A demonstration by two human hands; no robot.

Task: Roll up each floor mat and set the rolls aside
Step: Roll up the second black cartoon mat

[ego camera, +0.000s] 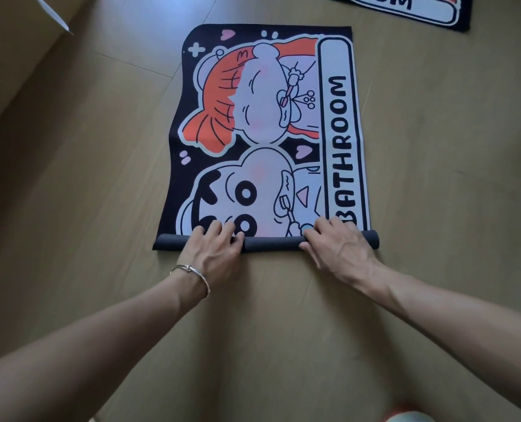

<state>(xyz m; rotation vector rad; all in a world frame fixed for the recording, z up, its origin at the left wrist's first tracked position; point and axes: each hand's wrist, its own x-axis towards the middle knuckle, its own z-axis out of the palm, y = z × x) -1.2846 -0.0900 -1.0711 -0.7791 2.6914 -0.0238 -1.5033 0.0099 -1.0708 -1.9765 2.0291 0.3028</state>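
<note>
**Two mats on the floor, one started as a roll under both hands**

At the far upper left, one thin white pointed strip (pixel 55 15) slants across the corner; what it is cannot be told. The pale wooden plank floor (pixel 85 178) fills the view and carries everything else.

Left of centre, the left hand (pixel 213 248) lies on top of the dark grey roll (pixel 271 243), which is the near edge of the mat turned over on itself. Its fingers (pixel 222 228) curl over the roll and reach the printed face beyond, so the hand grips the roll. One thin silver bracelet (pixel 192 275) sits on that wrist.

In the middle lies the black fabric floor mat (pixel 268 132), printed with two cartoon figures brushing their teeth and a white panel reading BATHROOM. It stretches flat away from the person, with only the nearest strip rolled. The single roll lies crosswise on the floor, touching the flat part.

Right of centre, the right hand (pixel 335 248) holds the same roll, its fingers curved over the top and its thumb on the near side. The two hands are apart, with bare roll between them.

At the upper right, a second black floor mat (pixel 405 10) with matching lettering lies flat, cut off by the frame and well apart from the first. At the bottom right edge a blurred pale and orange shape (pixel 405 417) shows, too unclear to name.
</note>
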